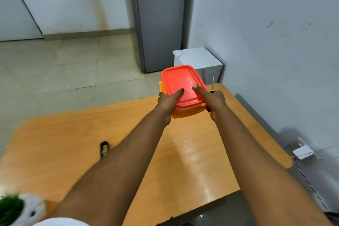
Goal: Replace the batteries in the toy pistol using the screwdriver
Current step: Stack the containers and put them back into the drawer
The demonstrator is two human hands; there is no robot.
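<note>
An orange container with a red lid (181, 80) sits at the far edge of the wooden table (73, 143). My left hand (167, 102) grips its left side, thumb lying on the lid. My right hand (215, 101) holds a screwdriver (213, 82) in its curled fingers, the thin metal shaft pointing up beside the container, while its straight index finger presses on the lid. A small black object (104, 149) lies on the table near my left forearm; it is too blurred to identify. No toy pistol or batteries show.
A white box (200, 60) stands on the floor behind the container, beside a tall grey cabinet (159, 24). The wall runs close along the table's right side, with a white plug and cord (302, 152). A white bag with greenery (16, 209) is at bottom left.
</note>
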